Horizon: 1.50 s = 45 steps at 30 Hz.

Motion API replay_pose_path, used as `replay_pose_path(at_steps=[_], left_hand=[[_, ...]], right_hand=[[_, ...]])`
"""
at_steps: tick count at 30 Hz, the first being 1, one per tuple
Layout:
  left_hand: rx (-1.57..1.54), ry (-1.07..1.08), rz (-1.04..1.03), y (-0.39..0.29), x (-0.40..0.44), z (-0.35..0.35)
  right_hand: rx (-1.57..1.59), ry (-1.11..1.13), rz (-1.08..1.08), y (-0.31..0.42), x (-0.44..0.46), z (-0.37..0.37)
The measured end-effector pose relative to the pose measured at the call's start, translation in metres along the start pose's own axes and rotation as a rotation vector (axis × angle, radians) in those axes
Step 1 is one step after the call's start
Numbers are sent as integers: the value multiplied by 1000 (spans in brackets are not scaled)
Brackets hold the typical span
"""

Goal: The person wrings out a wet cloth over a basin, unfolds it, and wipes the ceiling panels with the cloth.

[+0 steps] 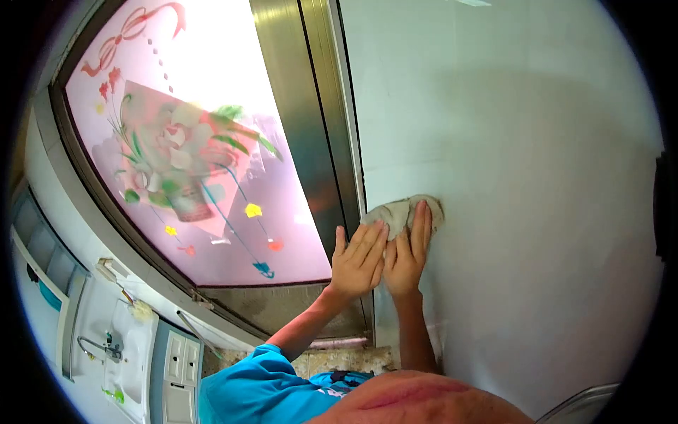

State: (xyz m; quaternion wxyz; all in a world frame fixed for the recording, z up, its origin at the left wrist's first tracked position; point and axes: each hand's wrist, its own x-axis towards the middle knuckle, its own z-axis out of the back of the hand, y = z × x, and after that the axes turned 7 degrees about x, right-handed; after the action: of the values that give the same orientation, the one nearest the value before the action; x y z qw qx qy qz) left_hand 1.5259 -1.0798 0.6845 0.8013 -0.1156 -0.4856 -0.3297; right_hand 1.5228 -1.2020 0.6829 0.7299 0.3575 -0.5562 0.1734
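A crumpled pale cloth (393, 215) is pressed flat against the light glossy wall (522, 177), close to the metal door frame. My left hand (359, 261) lies on the lower left part of the cloth, fingers stretched out and thumb apart. Beside it, my right hand (407, 258) presses the cloth with its fingers extended upward. The two hands touch or nearly touch at their inner edges. What lies under the fingertips is hidden by the cloth.
Left of the hands is a metal-framed door (304, 127) with a frosted, flower-decorated panel (282, 240). A white sink (134, 353) with a faucet (106, 348) and a cabinet (182, 360) stand at the lower left. A dark object (661, 205) is at the right edge.
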Motion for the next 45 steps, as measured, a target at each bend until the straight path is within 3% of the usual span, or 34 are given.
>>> replay_pose_path(at_steps=[13, 16, 19, 22, 24, 28, 30, 31, 33, 37, 39, 41, 43, 45], left_hand=[[108, -307, -130, 42, 207, 100], [59, -355, -140, 45, 193, 82], [10, -227, -97, 38, 143, 62], [25, -200, -129, 42, 140, 63], [61, -321, -149, 49, 175, 76], [58, -406, -174, 52, 204, 84], [-84, -328, -106, 46, 177, 63], [-105, -287, -107, 42, 156, 53], [-167, -238, -147, 33, 99, 20], [-191, 72, -79, 12, -31, -33], [-141, 118, -7, -8, -85, -48], [-96, 173, 55, -13, -128, -70], [-157, 388, 17, -15, -169, -84], [-145, 431, -12, -10, -165, -79]], right_hand=[[-47, -239, 239, 63, 216, 4], [-45, -217, 242, 59, 200, 4], [-98, -170, 154, 45, 149, 0], [105, -148, -40, 47, 145, -4], [-133, -179, 256, 52, 185, 0], [-113, -257, 342, 56, 212, -8], [163, -227, 72, 56, 188, -5], [-36, -148, 149, 43, 161, -5], [262, -154, -229, 33, 104, -8], [276, -146, -674, -14, -52, -35], [302, -94, -860, -28, -110, -44], [365, -84, -931, -44, -165, -50], [417, -71, -1019, -50, -196, -40], [-153, 531, -607, -57, -203, -33]])
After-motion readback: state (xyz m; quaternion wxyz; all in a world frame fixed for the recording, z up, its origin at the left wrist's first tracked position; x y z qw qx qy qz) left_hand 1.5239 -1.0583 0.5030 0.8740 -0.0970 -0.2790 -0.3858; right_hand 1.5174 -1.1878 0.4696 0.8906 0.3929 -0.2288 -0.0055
